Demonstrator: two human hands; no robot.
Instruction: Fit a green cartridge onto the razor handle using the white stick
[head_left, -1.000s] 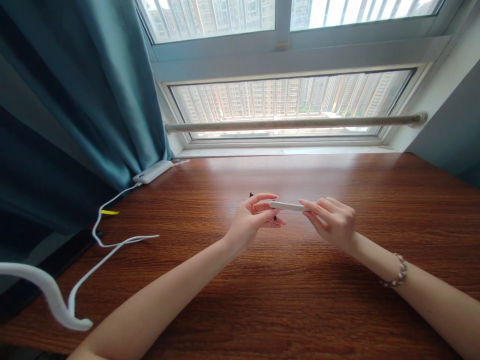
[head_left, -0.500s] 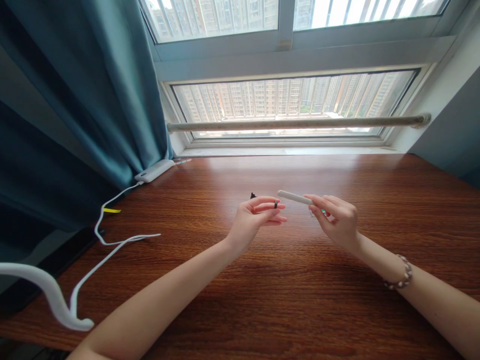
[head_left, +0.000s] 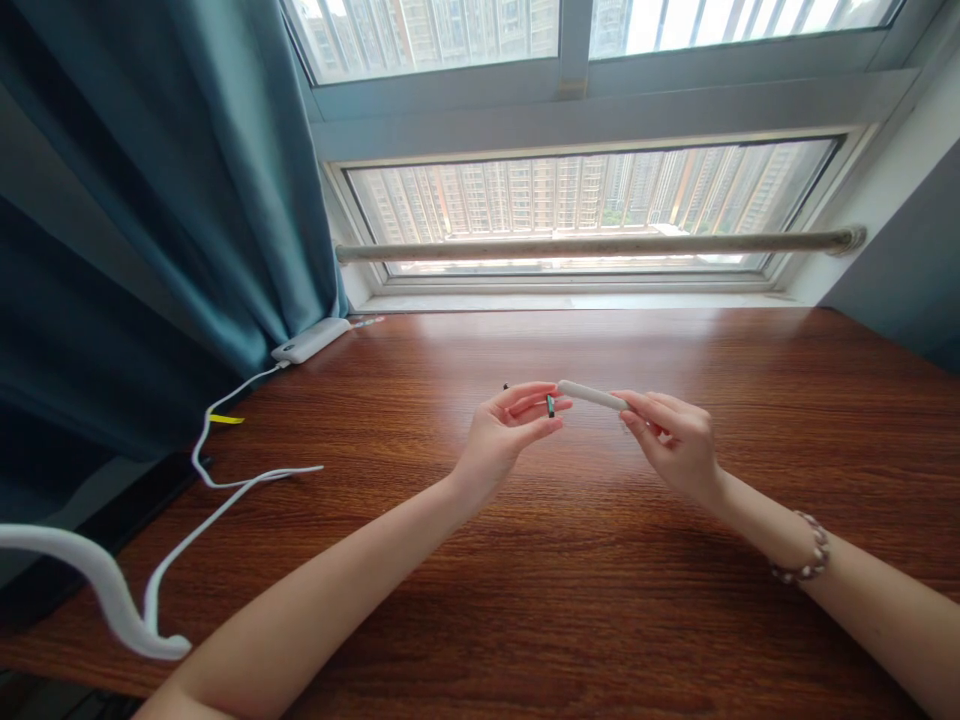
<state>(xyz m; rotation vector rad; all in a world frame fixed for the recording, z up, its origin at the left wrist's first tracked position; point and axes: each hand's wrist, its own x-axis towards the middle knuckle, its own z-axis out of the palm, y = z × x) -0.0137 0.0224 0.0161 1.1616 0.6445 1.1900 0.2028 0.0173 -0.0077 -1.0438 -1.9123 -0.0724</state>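
My right hand point(head_left: 671, 435) pinches one end of a slim, whitish, round-ended stick point(head_left: 592, 395) between thumb and fingers. The stick slants up to the left, and its far tip is right by the fingertips of my left hand point(head_left: 504, 435); whether they touch is unclear. Between the thumb and fingers of my left hand is a small black piece with a green face point(head_left: 550, 406), too small to name. A tiny dark bit point(head_left: 505, 387) pokes out behind that hand's knuckles. Both hands are above the brown wooden table point(head_left: 570, 580).
A white power bank-like block point(head_left: 311, 341) lies at the back left, with a white cable point(head_left: 196, 450) running from it. A curved white stand point(head_left: 112, 590) is at the near left, beside my left forearm. A yellow strip point(head_left: 226, 420), a blue curtain point(head_left: 225, 180) and a window bar point(head_left: 600, 247) are beyond.
The small piece in my left hand has turned, so its green face now shows. My left fingers have shifted up to the tip of the stick. The right hand has barely moved.
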